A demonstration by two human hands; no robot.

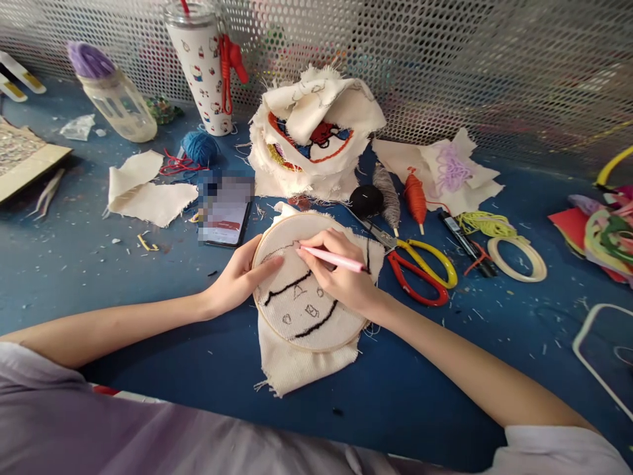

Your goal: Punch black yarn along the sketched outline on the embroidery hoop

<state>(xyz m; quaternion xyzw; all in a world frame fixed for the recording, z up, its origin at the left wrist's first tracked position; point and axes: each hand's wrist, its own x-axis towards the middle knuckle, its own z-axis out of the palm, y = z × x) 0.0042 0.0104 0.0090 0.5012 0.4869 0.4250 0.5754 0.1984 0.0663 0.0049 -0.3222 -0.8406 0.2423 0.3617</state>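
While the left hand [242, 277] rests open on the near-left rim of the embroidery hoop [309, 330], pinning it flat to the blue table [148, 277], the right hand [341, 274] grips a pink pen [332, 259]. Its long axis slants across the stretched cloth, tip at the upper left.

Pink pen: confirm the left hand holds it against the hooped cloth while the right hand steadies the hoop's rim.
Hands swapped. The head view shows the right hand holding the pink pen against the hooped cloth, while the left hand steadies the hoop's rim.
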